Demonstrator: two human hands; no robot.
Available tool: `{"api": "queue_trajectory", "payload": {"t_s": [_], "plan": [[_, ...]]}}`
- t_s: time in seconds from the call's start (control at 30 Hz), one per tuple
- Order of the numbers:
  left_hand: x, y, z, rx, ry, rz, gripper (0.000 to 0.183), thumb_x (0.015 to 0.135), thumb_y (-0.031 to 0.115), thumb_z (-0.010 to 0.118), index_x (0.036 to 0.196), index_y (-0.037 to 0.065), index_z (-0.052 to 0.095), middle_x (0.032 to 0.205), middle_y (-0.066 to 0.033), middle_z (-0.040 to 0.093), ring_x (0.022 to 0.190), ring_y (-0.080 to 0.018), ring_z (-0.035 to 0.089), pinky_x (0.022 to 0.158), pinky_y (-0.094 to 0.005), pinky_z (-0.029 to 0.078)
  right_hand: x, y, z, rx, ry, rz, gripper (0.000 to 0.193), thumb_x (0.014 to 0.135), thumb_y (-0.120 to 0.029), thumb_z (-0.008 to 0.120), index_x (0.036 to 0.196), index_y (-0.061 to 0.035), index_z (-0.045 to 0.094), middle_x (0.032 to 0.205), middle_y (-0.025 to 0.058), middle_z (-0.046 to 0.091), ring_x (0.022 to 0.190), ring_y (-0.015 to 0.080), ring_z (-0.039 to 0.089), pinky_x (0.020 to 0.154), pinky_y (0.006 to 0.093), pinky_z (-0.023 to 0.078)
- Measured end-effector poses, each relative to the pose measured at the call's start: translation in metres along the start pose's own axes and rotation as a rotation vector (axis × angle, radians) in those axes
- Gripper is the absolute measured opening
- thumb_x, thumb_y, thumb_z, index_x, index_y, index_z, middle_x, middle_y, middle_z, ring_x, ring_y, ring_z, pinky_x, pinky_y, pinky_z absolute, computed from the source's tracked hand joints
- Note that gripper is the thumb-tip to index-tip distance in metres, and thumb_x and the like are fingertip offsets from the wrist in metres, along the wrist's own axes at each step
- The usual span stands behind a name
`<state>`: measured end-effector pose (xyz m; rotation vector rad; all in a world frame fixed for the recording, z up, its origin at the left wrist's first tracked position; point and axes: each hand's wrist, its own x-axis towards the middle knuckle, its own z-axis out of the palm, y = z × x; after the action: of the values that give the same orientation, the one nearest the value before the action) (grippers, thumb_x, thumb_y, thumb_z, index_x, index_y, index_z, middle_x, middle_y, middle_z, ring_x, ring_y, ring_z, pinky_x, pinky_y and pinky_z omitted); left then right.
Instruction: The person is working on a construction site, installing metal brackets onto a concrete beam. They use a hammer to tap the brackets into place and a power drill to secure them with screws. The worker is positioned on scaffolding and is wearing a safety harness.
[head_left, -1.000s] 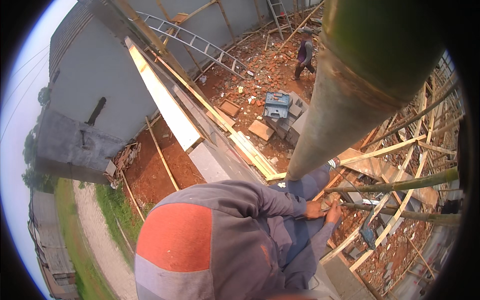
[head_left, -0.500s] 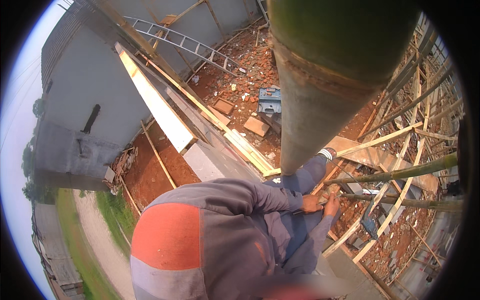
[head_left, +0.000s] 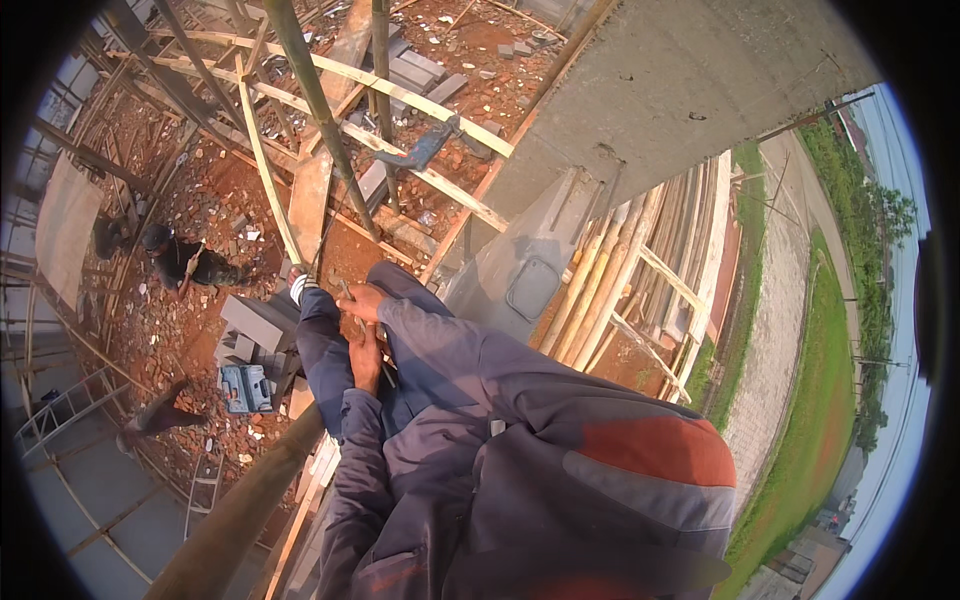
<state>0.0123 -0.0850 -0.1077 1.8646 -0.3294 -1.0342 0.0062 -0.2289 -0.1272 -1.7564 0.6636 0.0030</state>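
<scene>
Close together over my dark-trousered legs (head_left: pixel 325 345), my two hands are both closed. My right hand (head_left: pixel 362 302) is the farther one, its fingers curled round something slim and greyish that pokes up past them. Just nearer, my left hand (head_left: pixel 366 358) grips below it, and a thin end shows by its wrist. What they hold is too small to name. Beyond them my foot in a striped shoe (head_left: pixel 300 284) rests by a wooden board (head_left: pixel 312 195). A blue power tool (head_left: pixel 425 147) hangs on a wooden strip past my hands.
Bamboo poles (head_left: pixel 315 100) and wooden strips cross ahead. Far below, a person in dark clothing (head_left: pixel 190 262) stands on rubble near grey blocks (head_left: pixel 255 322) and a blue tool case (head_left: pixel 245 388). A concrete beam (head_left: pixel 640 90) lies right, above stacked bamboo (head_left: pixel 610 270). A thick pole (head_left: pixel 245 510) rises near left.
The view has swung round, so my hands, legs and the tool case now appear farther left. The thick bamboo pole has shifted from upper centre to lower left. Both hands remain closed together.
</scene>
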Motion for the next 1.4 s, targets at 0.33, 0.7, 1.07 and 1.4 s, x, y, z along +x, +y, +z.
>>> {"api": "queue_trajectory", "payload": {"t_s": [0.33, 0.7, 1.07, 1.4], "plan": [[-0.016, 0.016, -0.009, 0.046, 0.009, 0.013, 0.06, 0.102, 0.042, 0.048, 0.071, -0.005, 0.065, 0.059, -0.01, 0.063, 0.054, -0.0203, 0.061, 0.056, -0.0333, 0.045, 0.005, 0.01, 0.02, -0.033, 0.019, 0.006, 0.042, 0.089, -0.042, 0.063, 0.102, -0.002, 0.065, 0.083, 0.0134, 0.072, 0.085, 0.0311, 0.07, 0.078, 0.0417, 0.053], [-0.002, -0.003, -0.013, 0.046, -0.018, 0.1, 0.062, 0.103, 0.043, 0.044, 0.068, -0.004, 0.064, 0.058, -0.0101, 0.064, 0.054, -0.02, 0.061, 0.056, -0.0314, 0.046, 0.004, -0.005, 0.015, 0.0, -0.015, 0.016, 0.034, 0.092, -0.038, 0.062, 0.096, -0.0047, 0.065, 0.08, 0.0098, 0.071, 0.074, 0.0244, 0.07, 0.071, 0.0394, 0.053], [-0.005, -0.006, -0.008, 0.037, 0.003, -0.014, 0.067, 0.101, 0.049, 0.046, 0.065, -0.004, 0.066, 0.055, -0.0107, 0.062, 0.053, -0.0225, 0.061, 0.058, -0.0353, 0.047, -0.002, -0.008, 0.009, 0.002, -0.068, 0.06, 0.044, 0.089, -0.043, 0.063, 0.107, -0.0028, 0.065, 0.082, 0.0124, 0.072, 0.081, 0.0282, 0.07, 0.076, 0.0406, 0.053], [-0.018, 0.01, -0.016, 0.06, 0.067, 0.053, 0.068, 0.101, 0.051, 0.041, 0.065, -0.001, 0.066, 0.056, -0.011, 0.062, 0.058, -0.025, 0.063, 0.062, -0.0372, 0.049, -0.005, -0.009, 0.001, 0.315, -0.379, 0.167, 0.047, 0.099, -0.046, 0.053, 0.119, -0.0043, 0.062, 0.105, 0.009, 0.072, 0.088, 0.0181, 0.069, 0.071, 0.0309, 0.051]]}}
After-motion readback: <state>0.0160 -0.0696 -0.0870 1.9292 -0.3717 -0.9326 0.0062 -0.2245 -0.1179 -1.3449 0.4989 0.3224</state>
